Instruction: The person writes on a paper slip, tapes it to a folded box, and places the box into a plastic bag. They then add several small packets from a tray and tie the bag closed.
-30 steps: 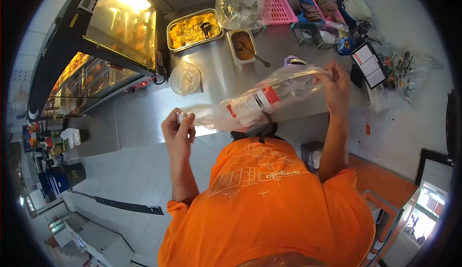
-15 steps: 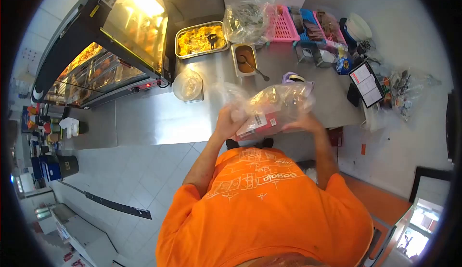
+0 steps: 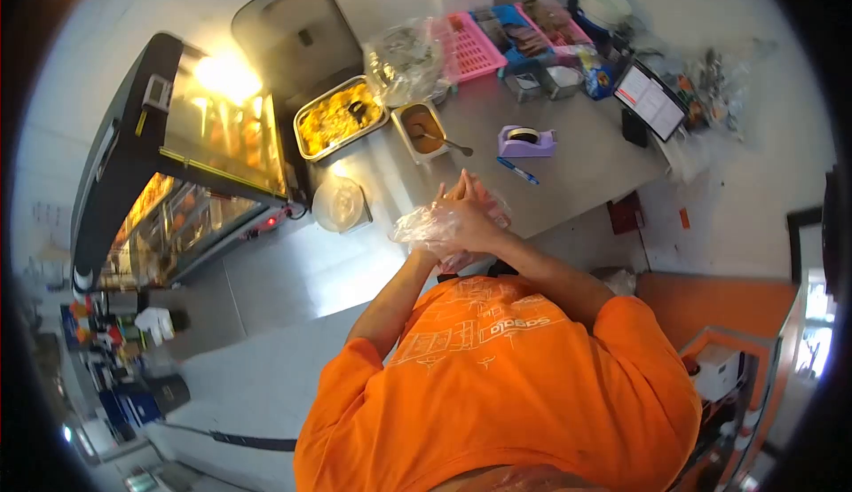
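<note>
A crumpled clear plastic bag (image 3: pixel 410 226) is bunched between my two hands at the counter's front edge. Something pinkish-red shows through the plastic around the fingers. My left hand (image 3: pixel 433 242) grips the bag from below and is largely covered by plastic and by the other hand. My right hand (image 3: pixel 470 226) reaches across over it, closed on the bunched plastic. Beyond the hands, a blue pen (image 3: pixel 517 171) and a purple tape dispenser (image 3: pixel 527 142) lie on the steel counter (image 3: pixel 577 168).
A tray of yellow food (image 3: pixel 306 148), a pan of brown sauce (image 3: pixel 417 122) with a spoon, and a round clear container (image 3: pixel 337 204) stand ahead. The lit display case (image 3: pixel 222 173) is left. Baskets, including a pink one (image 3: pixel 475 48), line the back; a tablet (image 3: pixel 652 99) stands right.
The bag, spread wide around a red labelled package, is now bunched up. My right hand has moved left to meet my left. The view has turned, and the pen and tape dispenser are uncovered.
</note>
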### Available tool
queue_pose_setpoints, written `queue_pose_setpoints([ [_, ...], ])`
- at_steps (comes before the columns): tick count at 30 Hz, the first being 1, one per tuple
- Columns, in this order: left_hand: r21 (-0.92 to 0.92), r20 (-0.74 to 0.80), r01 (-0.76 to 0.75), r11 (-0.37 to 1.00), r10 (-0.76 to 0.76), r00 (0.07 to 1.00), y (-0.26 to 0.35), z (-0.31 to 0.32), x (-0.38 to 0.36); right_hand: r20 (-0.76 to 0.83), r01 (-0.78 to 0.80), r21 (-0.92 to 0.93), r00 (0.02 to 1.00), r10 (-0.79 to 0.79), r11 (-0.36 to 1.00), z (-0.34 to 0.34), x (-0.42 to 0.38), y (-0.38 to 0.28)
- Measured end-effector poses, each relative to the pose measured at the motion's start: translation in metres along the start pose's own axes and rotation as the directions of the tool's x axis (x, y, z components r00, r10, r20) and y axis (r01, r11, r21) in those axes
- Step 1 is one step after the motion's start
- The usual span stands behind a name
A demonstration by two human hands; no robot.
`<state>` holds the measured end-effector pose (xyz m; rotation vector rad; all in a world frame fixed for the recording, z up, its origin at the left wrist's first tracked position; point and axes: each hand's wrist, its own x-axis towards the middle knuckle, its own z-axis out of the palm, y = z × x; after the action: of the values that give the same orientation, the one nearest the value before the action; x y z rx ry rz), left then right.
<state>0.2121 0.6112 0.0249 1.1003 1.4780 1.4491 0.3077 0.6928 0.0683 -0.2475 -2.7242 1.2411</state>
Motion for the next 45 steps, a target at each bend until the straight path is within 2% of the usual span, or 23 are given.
queue_pose_setpoints([
  [3,-0.194,0.040,0.024,0.981,-0.016,0.999,0.012,0.008,0.009,0.150,-0.067,-0.149,0.985,0.089,0.987,-0.003,0.024,-0.015],
  [6,-0.247,0.038,0.039,0.968,-0.031,0.999,0.024,-0.001,0.019,-0.173,0.092,-0.002,0.981,-0.091,0.996,-0.013,-0.004,-0.062],
  [8,-0.229,0.021,0.051,0.972,-0.048,0.999,0.040,-0.015,0.037,-0.444,0.197,0.162,0.890,-0.106,0.967,-0.055,-0.034,-0.097],
  [10,-0.244,-0.003,0.055,0.968,-0.057,0.998,0.067,-0.025,0.056,-0.704,0.090,0.001,0.708,-0.063,0.996,-0.077,-0.078,-0.068],
  [12,-0.375,0.003,0.082,0.923,-0.087,0.996,0.111,-0.035,0.073,-0.803,-0.174,-0.314,0.573,-0.163,0.933,-0.078,-0.133,0.010],
  [14,-0.672,0.083,0.154,0.724,-0.133,0.988,0.167,-0.039,0.089,-0.661,-0.349,-0.641,0.703,-0.262,0.683,-0.095,-0.163,0.026],
  [15,-0.738,0.117,0.153,0.657,-0.099,0.988,0.179,-0.045,0.094,-0.663,-0.317,-0.653,0.679,-0.316,0.688,-0.097,-0.165,0.035],
  [17,-0.737,0.099,0.238,0.633,-0.248,0.964,0.219,-0.030,0.103,-0.664,-0.253,-0.676,0.616,-0.423,0.692,-0.094,-0.161,0.068],
  [18,-0.738,0.084,0.276,0.615,-0.322,0.943,0.232,-0.022,0.107,-0.812,-0.028,-0.432,0.446,-0.376,0.901,-0.085,-0.150,0.099],
  [19,-0.683,0.036,0.293,0.669,-0.370,0.928,0.235,-0.016,0.110,-0.930,0.081,-0.102,0.345,-0.124,0.991,-0.088,-0.144,0.116],
  [20,-0.588,0.016,0.301,0.751,-0.361,0.932,0.244,-0.010,0.116,-0.932,0.125,0.295,0.257,0.256,0.947,-0.094,-0.143,0.134],
  [21,-0.483,-0.006,0.307,0.820,-0.353,0.936,0.259,-0.003,0.122,-0.800,0.224,0.594,0.262,0.540,0.772,-0.106,-0.136,0.145],
  [23,-0.261,-0.044,0.296,0.919,-0.318,0.947,0.284,0.005,0.137,-0.506,0.311,0.862,0.470,0.723,0.401,-0.109,-0.109,0.159],
  [26,0.034,-0.146,0.223,0.974,-0.216,0.965,0.314,0.000,0.156,-0.185,0.182,0.981,0.754,0.631,0.070,-0.090,-0.062,0.161],
  [28,0.174,-0.260,0.205,0.963,-0.156,0.953,0.327,-0.013,0.159,-0.028,0.038,0.999,0.865,0.502,-0.010,-0.086,-0.040,0.164],
  [30,0.250,-0.398,0.225,0.942,-0.112,0.910,0.327,-0.025,0.148,0.118,-0.135,0.990,0.933,0.341,0.026,-0.098,-0.027,0.172],
  [33,0.289,-0.634,0.317,0.903,-0.068,0.770,0.306,-0.047,0.108,0.183,-0.287,0.865,0.944,0.274,0.412,-0.138,0.003,0.208],
  [35,0.263,-0.775,0.402,0.877,-0.056,0.629,0.277,-0.056,0.073,-0.162,-0.209,0.594,0.915,0.370,0.777,-0.174,0.041,0.252],
  [36,0.234,-0.841,0.451,0.862,-0.054,0.539,0.257,-0.059,0.051,-0.495,-0.068,0.251,0.848,0.189,0.966,-0.178,0.068,0.302],
  [37,0.195,-0.892,0.490,0.850,-0.054,0.449,0.236,-0.059,0.030,-0.458,-0.166,0.276,0.843,0.281,0.947,-0.213,0.083,0.314],
  [38,0.155,-0.930,0.525,0.837,-0.055,0.362,0.213,-0.058,0.009,-0.566,-0.212,-0.010,0.807,0.169,0.977,-0.207,0.112,0.360],
  [40,0.078,-0.974,0.578,0.812,-0.060,0.217,0.167,-0.050,-0.025,-0.434,-0.426,-0.175,0.842,0.319,0.888,-0.210,0.154,0.404],
  [45,0.000,-0.996,0.630,0.777,-0.053,0.066,0.053,-0.015,-0.065,-0.337,-0.598,-0.195,0.785,0.519,0.777,-0.199,0.201,0.434],
])
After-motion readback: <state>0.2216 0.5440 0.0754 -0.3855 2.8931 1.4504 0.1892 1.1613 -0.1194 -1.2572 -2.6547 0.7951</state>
